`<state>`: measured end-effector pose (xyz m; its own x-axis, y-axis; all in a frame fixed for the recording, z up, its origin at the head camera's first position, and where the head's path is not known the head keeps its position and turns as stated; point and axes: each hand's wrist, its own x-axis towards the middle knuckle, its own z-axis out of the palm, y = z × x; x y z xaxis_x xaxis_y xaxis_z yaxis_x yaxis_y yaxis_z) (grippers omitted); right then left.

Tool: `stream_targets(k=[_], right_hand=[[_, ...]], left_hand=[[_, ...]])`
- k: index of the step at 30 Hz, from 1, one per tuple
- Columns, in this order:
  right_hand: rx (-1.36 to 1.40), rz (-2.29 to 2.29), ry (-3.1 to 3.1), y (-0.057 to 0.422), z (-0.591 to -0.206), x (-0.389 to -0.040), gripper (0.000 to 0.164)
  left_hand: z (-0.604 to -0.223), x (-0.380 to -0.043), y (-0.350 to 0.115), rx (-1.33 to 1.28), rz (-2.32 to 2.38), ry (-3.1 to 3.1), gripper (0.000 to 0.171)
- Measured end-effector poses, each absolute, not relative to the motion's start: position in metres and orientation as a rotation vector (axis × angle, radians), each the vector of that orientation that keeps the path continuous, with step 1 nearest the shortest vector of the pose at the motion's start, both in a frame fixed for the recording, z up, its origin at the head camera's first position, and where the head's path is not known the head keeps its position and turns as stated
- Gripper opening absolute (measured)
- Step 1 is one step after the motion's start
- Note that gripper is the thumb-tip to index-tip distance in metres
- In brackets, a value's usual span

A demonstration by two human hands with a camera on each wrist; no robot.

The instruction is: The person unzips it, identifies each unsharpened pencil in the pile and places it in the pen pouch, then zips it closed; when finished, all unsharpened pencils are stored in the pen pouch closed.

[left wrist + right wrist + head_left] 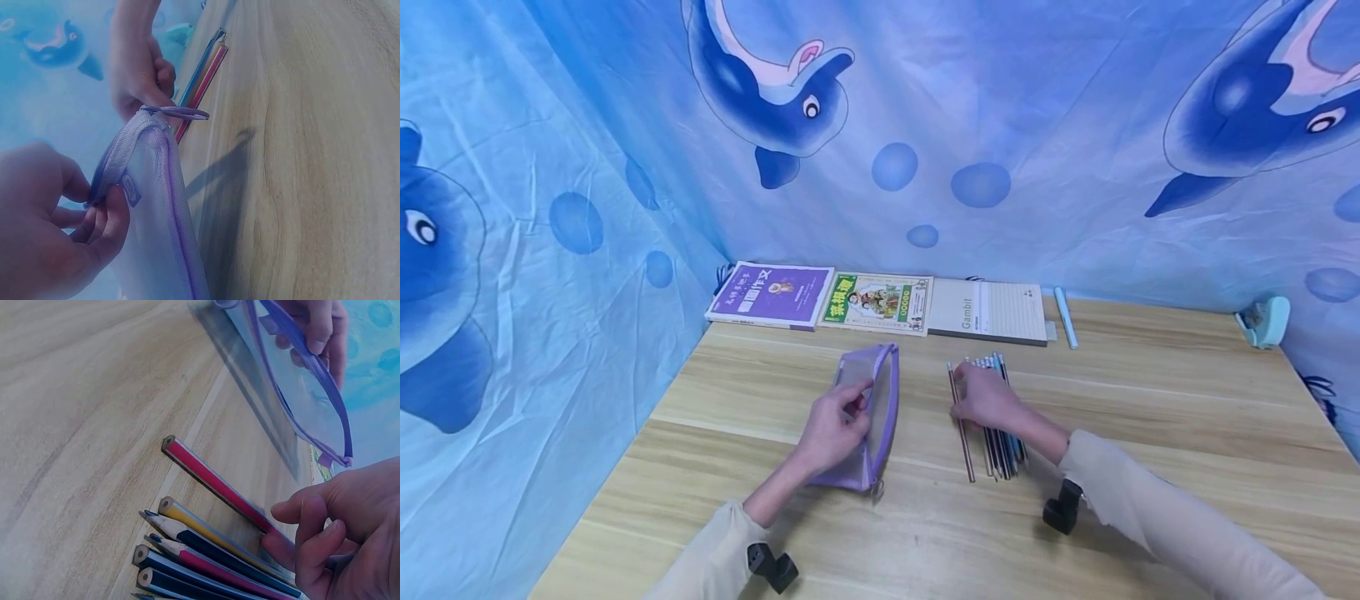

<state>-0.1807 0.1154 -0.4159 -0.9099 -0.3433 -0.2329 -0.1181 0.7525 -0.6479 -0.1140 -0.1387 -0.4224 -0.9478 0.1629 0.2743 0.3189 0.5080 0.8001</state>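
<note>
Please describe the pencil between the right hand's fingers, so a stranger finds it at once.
On the wooden table, look right of the purple-edged pouch to the right hand. Its fingers hold a red pencil, apart from the other pencils. Unlike the sharpened red one among them, its near end is flat.

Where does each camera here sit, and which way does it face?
Head: worn on the head, facing forward and down at the table; left hand, right hand and both sleeves show.
Left wrist: on that wrist, facing the pencil case; left hand close, right hand beyond.
Right wrist: on that wrist, facing the pencils; right hand close, left hand beyond.
Shared: both wrist views show the pencil case and pencils.
</note>
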Motion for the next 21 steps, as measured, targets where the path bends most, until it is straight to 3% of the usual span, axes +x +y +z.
stream_targets(k=[3,11,21], right_hand=[[-0.356,-0.882,2.648,0.112,-0.416,-0.181,0.058],[-0.329,-0.83,2.626,0.106,-0.417,-0.183,0.032],[-0.329,-0.895,2.577,0.104,-0.417,-0.184,0.035]], left_hand=[[-0.423,-0.114,-0.139,-0.424,-1.421,-2.578,0.05],[-0.422,-0.114,-0.138,-0.427,-1.41,-2.579,0.05],[-0.423,-0.113,-0.139,-0.435,-1.392,-2.589,0.05]])
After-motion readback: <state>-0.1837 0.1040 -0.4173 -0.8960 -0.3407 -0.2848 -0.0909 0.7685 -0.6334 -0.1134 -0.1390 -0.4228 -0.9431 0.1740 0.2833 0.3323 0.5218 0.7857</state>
